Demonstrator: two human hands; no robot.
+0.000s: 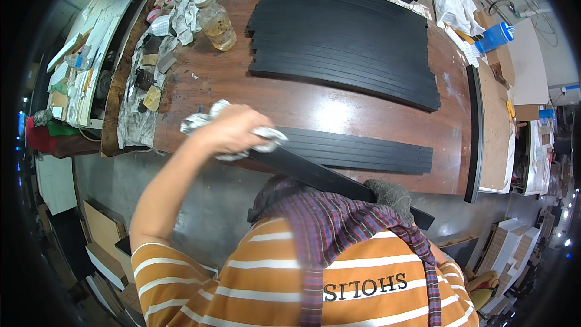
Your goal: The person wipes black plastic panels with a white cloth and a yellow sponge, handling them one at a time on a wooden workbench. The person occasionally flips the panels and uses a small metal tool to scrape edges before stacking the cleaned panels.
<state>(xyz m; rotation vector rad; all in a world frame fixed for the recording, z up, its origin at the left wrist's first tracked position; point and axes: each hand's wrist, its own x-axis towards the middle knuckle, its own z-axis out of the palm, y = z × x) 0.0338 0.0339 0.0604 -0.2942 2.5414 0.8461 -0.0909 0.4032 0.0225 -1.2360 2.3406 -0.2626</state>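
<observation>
My left hand (233, 130) is closed around a crumpled white-and-grey rag (275, 138), pressed against the left end of a black slat (321, 175). That slat lies slantwise in front of my body, its right end lower and nearer to me. In a dark grey glove, my right hand (390, 197) grips the slat toward its right end; the fingers are partly hidden. Just beyond, a few more black slats (363, 150) lie side by side along the near edge of the brown table (200, 94).
A wide stack of black slats (345, 36) covers the table's far middle. At the left stand a glass jar (216, 24) of cloudy liquid and a stained cloth (136, 112) with small blocks. A blue bottle (495, 37) and white cloth (457, 6) sit far right. A black bar (473, 139) borders the right edge.
</observation>
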